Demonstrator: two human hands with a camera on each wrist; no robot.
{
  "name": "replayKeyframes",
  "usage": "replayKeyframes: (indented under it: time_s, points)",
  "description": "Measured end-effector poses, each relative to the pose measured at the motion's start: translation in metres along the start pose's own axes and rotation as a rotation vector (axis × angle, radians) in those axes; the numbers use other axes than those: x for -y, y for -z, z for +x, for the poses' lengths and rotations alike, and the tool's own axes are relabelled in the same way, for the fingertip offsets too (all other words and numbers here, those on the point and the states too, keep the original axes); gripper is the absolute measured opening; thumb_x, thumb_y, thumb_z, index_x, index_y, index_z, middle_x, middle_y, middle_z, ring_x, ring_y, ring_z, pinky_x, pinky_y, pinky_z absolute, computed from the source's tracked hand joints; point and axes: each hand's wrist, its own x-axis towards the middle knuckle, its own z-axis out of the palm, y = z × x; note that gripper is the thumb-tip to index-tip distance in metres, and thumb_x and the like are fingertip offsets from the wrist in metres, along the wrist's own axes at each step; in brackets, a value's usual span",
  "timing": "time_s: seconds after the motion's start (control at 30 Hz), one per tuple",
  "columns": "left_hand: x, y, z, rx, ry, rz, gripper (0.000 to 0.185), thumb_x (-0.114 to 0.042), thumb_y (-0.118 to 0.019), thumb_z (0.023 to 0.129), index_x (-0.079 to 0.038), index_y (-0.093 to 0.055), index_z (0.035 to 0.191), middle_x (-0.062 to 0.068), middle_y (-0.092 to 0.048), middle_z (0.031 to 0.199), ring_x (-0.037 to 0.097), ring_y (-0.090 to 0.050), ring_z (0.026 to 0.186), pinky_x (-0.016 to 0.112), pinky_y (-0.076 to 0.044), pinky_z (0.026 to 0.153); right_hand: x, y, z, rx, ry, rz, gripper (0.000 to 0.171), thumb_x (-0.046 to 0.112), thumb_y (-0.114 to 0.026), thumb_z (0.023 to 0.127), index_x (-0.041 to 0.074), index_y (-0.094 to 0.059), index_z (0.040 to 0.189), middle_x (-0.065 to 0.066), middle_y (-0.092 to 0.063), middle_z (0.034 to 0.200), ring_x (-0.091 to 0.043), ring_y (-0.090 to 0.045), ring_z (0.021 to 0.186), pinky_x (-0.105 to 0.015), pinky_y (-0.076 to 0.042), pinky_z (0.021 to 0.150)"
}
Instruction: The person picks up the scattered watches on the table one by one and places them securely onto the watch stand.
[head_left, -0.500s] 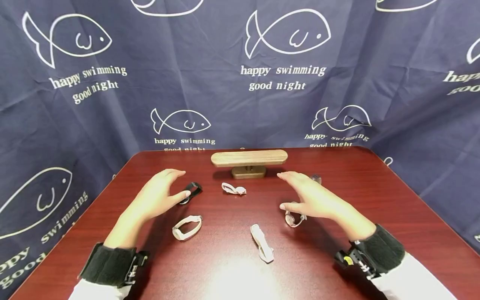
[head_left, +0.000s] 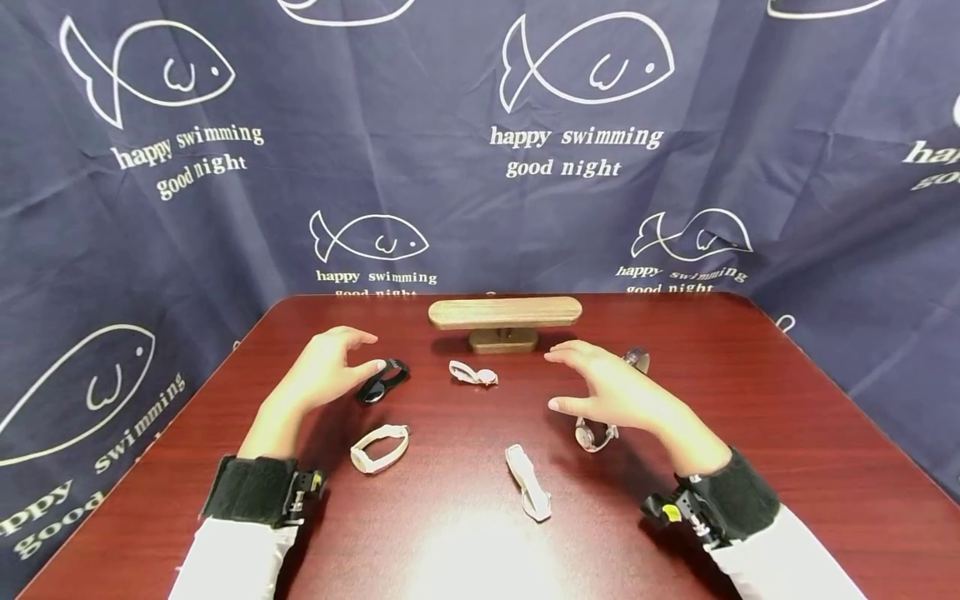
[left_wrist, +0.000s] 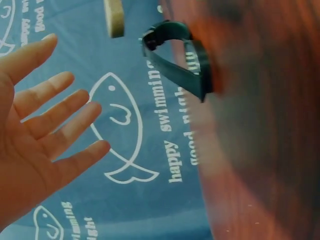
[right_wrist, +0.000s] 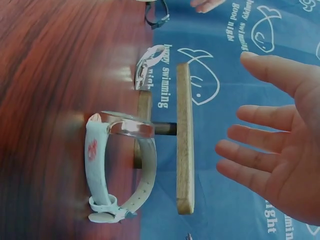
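My left hand (head_left: 318,375) hovers over the left of the table, fingers spread and holding nothing. Just beyond its thumb lies a black watch (head_left: 384,382), its strap standing as a loop in the left wrist view. My right hand (head_left: 618,392) is also raised and holds nothing. It partly covers a pale-strapped watch (head_left: 596,435), which shows large as a closed loop in the right wrist view. Behind that hand sits a dark watch (head_left: 638,360). Between the hands are a small white watch (head_left: 474,373) and a long white one (head_left: 528,482). Another cream watch (head_left: 380,450) lies nearer me.
At the back of the reddish-brown table (head_left: 420,533) stands a wooden T-shaped stand (head_left: 505,313), its bar lying crosswise on a short post and base. A blue fish-print curtain (head_left: 465,192) hangs behind the table and along both sides.
Both hands have drifted slightly inward, the left to the right and the right to the left. More of the dark watch shows. The head view has shifted a little; the watches lie as before.
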Motion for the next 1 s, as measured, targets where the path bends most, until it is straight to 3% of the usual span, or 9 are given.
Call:
replayKeyframes:
  time_s: [0.4,0.57,0.77,1.0]
  points:
    - [0.006,-0.023,0.003,0.173,0.053,0.113,0.041,-0.020,-0.068,0.075,0.001,-0.057,0.109,0.014,-0.061,0.096,0.028,-0.057,0.089,0.043,-0.045,0.077,-0.007,0.003,-0.001,-0.001,0.001,-0.015,0.054,0.032,-0.069,0.074,0.004,-0.053,0.117,-0.008,-0.051,0.117,-0.019,-0.046,0.111,-0.036,-0.035,0.095]
    - [0.004,-0.030,0.002,0.187,0.050,0.144,0.028,-0.016,-0.069,0.073,-0.003,-0.058,0.095,0.008,-0.061,0.079,0.021,-0.056,0.070,0.039,-0.045,0.066,-0.007,0.000,-0.002,-0.001,0.019,-0.008,0.052,0.030,-0.069,0.074,0.003,-0.054,0.116,-0.008,-0.052,0.116,-0.019,-0.046,0.109,-0.036,-0.036,0.094]
    - [0.001,-0.034,0.003,0.199,0.138,0.259,0.018,-0.014,-0.070,0.072,-0.009,-0.062,0.088,0.002,-0.060,0.071,0.018,-0.053,0.061,0.036,-0.043,0.054,-0.008,0.000,-0.001,-0.007,0.023,-0.005,0.051,0.030,-0.069,0.074,0.003,-0.054,0.115,-0.007,-0.052,0.115,-0.018,-0.047,0.109,-0.035,-0.036,0.094]
    - [0.002,-0.034,0.002,0.173,0.136,0.256,0.010,-0.010,-0.066,0.069,-0.011,-0.064,0.079,-0.004,-0.054,0.059,0.015,-0.049,0.054,0.031,-0.041,0.049,-0.008,-0.002,-0.002,-0.008,0.036,-0.005,0.052,0.030,-0.069,0.074,0.003,-0.053,0.115,-0.007,-0.053,0.114,-0.019,-0.047,0.108,-0.036,-0.036,0.094]
